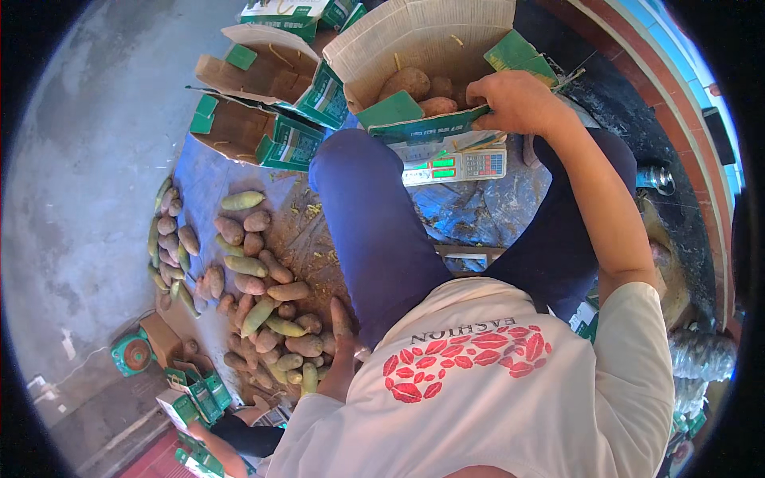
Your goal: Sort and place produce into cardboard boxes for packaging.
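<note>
My right hand [518,99] grips the near right wall of an open green-and-brown cardboard box [422,36], with the fingers curled over its edge. Several brownish-red sweet potatoes [406,83] lie inside. Beneath the box shows a scale [482,165] with lit green displays and a keypad. Down by my left thigh, my left hand [344,362] is closed around a long brown sweet potato [341,315]; my sleeve and body partly hide this hand. It is at the right edge of a pile of sweet potatoes [305,345] and long green radishes [257,316].
Two more open boxes [263,68] [247,131] stand left of the scale. A smaller row of roots [167,225] lies farther left. At lower left, another person's arm [219,448] shows near green boxes [199,390] and a round green device [132,353]. A glass jar [657,180] lies at right.
</note>
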Motion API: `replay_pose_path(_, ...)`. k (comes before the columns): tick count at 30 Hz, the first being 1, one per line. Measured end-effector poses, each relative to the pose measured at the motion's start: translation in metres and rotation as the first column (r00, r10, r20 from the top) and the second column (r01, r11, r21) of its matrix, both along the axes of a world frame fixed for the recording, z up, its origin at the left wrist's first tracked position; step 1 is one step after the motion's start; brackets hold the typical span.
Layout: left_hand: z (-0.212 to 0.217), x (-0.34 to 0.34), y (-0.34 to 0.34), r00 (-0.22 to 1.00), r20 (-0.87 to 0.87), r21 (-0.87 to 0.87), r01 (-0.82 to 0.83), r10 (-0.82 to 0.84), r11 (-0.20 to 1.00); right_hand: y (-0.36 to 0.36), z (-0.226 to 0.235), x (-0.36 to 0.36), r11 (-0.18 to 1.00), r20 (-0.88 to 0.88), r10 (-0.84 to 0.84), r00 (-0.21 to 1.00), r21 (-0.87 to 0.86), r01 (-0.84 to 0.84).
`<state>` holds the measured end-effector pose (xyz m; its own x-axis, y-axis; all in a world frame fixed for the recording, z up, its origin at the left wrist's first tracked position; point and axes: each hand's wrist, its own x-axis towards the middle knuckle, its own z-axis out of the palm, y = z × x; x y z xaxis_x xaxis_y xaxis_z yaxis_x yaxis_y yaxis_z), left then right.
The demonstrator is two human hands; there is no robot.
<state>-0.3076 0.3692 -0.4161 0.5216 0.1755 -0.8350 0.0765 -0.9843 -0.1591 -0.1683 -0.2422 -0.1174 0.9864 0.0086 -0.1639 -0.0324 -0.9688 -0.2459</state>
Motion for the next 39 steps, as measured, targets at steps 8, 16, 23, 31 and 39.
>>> replay_pose_path(8, 0.028, 0.003, -0.017, 0.999, 0.017, 0.039, 0.043, -0.043, 0.998, -0.002, -0.003, -0.002, 1.0, 0.019, -0.004, 1.0, -0.001, 0.004)
replay_pose_path(16, 0.069, 0.008, -0.054, 0.994, 0.053, 0.095, 0.092, -0.097, 0.991, 0.001, -0.002, 0.0, 1.0, -0.008, 0.0, 1.0, -0.008, 0.0)
replay_pose_path(23, 0.067, 0.061, -0.033, 0.982, 0.173, 0.076, 0.062, -0.075, 0.995, 0.0, 0.003, -0.004, 1.0, -0.046, 0.023, 0.999, -0.017, -0.024)
replay_pose_path(31, 0.132, 0.144, -0.09, 0.626, 0.739, -0.347, 0.039, 0.247, 0.937, -0.024, 0.011, -0.015, 0.881, 0.201, 0.043, 0.979, 0.455, -0.132)
replay_pose_path(39, 0.245, 0.219, -0.135, 0.19, 0.768, -0.641, 0.224, 0.612, 0.734, -0.05, 0.011, -0.022, 0.925, 0.538, -0.294, 0.79, 0.369, 0.093)
